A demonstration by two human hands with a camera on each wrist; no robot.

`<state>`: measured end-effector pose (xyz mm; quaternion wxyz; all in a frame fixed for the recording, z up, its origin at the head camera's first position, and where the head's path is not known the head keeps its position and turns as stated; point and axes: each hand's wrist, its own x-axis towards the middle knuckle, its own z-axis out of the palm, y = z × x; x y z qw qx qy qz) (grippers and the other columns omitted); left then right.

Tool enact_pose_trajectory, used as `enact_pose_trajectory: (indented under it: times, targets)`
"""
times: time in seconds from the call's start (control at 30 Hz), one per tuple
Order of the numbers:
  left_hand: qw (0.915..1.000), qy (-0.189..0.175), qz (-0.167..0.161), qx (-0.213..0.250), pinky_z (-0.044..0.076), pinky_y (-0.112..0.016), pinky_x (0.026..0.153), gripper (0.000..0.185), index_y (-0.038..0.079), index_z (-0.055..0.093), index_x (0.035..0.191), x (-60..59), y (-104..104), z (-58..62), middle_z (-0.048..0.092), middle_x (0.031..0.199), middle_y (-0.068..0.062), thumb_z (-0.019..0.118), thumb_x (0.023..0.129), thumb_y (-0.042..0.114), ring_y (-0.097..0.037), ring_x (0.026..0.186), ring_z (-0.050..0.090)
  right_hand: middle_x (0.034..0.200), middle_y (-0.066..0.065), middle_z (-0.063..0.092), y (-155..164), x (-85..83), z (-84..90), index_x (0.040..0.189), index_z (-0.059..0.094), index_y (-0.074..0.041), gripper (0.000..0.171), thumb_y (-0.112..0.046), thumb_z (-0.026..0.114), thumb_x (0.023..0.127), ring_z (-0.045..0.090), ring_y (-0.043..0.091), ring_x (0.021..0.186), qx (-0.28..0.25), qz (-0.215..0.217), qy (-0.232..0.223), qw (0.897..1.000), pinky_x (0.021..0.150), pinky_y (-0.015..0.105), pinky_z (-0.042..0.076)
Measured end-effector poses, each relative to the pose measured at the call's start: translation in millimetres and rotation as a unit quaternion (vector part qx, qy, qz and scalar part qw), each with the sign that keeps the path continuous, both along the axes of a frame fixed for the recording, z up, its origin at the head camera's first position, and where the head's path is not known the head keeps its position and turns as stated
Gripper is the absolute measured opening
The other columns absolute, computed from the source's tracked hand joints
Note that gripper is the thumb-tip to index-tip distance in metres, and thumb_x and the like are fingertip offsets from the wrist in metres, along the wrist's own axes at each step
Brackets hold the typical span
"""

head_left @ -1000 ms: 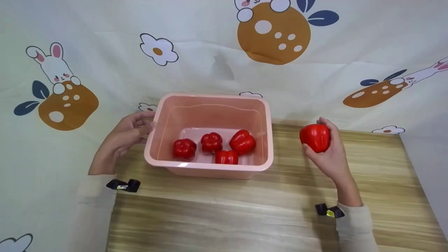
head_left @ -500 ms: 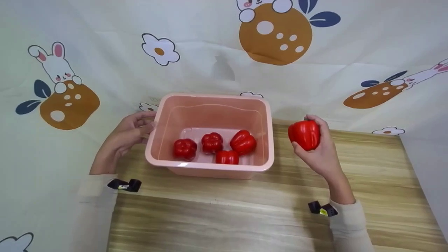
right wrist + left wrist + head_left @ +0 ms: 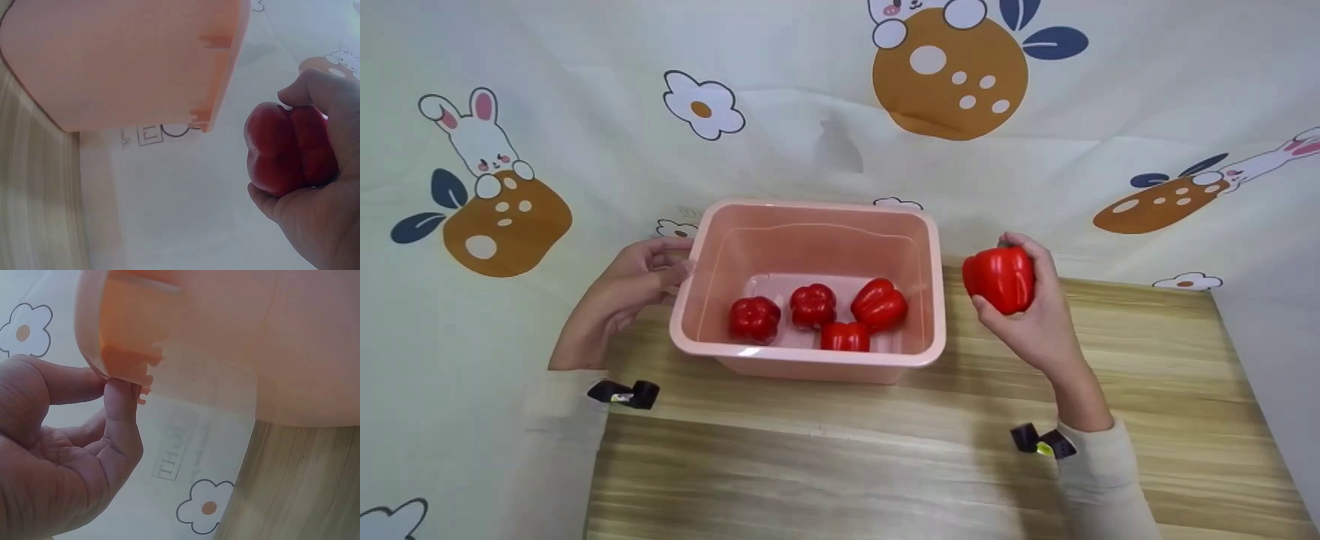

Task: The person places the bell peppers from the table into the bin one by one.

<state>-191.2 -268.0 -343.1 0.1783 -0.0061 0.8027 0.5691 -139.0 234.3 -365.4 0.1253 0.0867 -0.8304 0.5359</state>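
Observation:
A pink plastic bin (image 3: pixel 810 360) stands on the wooden table, with several red bell peppers (image 3: pixel 812 306) lying on its floor. My left hand (image 3: pixel 634 281) pinches the bin's left rim; the left wrist view shows the thumb and index finger (image 3: pixel 121 402) meeting at the rim's lower edge (image 3: pixel 93 354). Off the bin's right side, my right hand (image 3: pixel 1039 315) grips another red bell pepper (image 3: pixel 1000 279) between thumb and fingers, raised above the table. In the right wrist view this bell pepper (image 3: pixel 287 149) has its lobed end facing the bin's outer wall (image 3: pixel 124 67), apart from it.
The wooden table (image 3: pixel 840 465) extends in front of the bin and to its right. Behind and at the sides hangs a pale cloth (image 3: pixel 795 150) printed with rabbits, oranges and flowers, close to the bin's back and left.
My right hand has moved left and a little farther back with the bell pepper, closer to the bin. The left hand and the bin have stayed in place.

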Motion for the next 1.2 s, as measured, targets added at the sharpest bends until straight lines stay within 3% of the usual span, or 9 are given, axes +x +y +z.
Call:
enact_pose_trajectory:
  times: [0.17,0.4,0.6,0.8,1.03,1.2]
  targets:
    - [1.0,-0.001,-0.001,-0.006,0.068,-0.034,0.079,0.056,0.002,0.043,0.158,1.2,0,2.5,0.064,0.123,-0.013,0.061,0.106,0.016,-0.014,0.092,0.074,0.15,-0.007,0.053,-10,-0.3,3.5,0.155,0.043,-0.011,0.089,0.005,0.085,0.078,0.051,0.016,0.134,-0.007,0.013,0.006,1.0,0.096,0.016,0.058]
    - [0.999,-0.007,-0.008,-0.042,0.067,-0.034,0.085,0.056,0.003,0.047,0.156,-1.2,-1,9.1,0.06,0.143,-0.024,0.065,0.105,0.019,-0.012,0.102,0.074,0.151,-0.006,0.052,-21,-0.5,10.1,0.155,0.043,-0.012,0.092,0.004,0.087,0.076,0.05,0.016,0.136,-0.014,0.033,0.009,0.999,0.096,0.019,0.06]
    - [0.9973,-0.008,-0.01,-0.073,0.067,-0.037,0.086,0.056,0.002,0.051,0.153,-4.9,1,14.6,0.062,0.143,-0.024,0.067,0.103,0.02,-0.014,0.106,0.074,0.152,-0.005,0.052,-29,-1.6,15.7,0.156,0.043,-0.012,0.093,0.002,0.089,0.075,0.05,0.015,0.137,-0.018,0.048,0.017,0.999,0.097,0.02,0.06]
    - [0.9962,-0.017,-0.007,-0.085,0.067,-0.033,0.086,0.056,0.004,0.051,0.153,-5.1,-1,12.6,0.061,0.143,-0.023,0.067,0.103,0.021,-0.013,0.105,0.073,0.154,-0.005,0.051,-41,-4.4,17.7,0.156,0.042,-0.011,0.095,-0.002,0.091,0.075,0.049,0.014,0.139,-0.005,0.064,0.015,0.998,0.098,0.021,0.06]
    - [0.998,-0.03,-0.01,-0.054,0.068,-0.038,0.085,0.055,-0.002,0.049,0.152,-8.3,3,17.3,0.057,0.142,-0.025,0.067,0.103,0.015,-0.012,0.104,0.072,0.153,-0.002,0.05,-58,-9.2,16.9,0.157,0.043,-0.018,0.092,-0.005,0.089,0.079,0.05,0.015,0.139,0.014,0.092,0.018,0.996,0.102,0.042,0.061]
    - [0.9963,-0.04,-0.009,-0.075,0.068,-0.038,0.086,0.057,-0.002,0.048,0.151,-9.2,4,22.2,0.057,0.145,-0.024,0.069,0.1,0.014,-0.02,0.111,0.07,0.154,0.0,0.049,-69,-12.4,13.9,0.159,0.042,-0.021,0.093,-0.007,0.089,0.08,0.05,0.018,0.141,0.026,0.12,0.025,0.992,0.105,0.051,0.06]
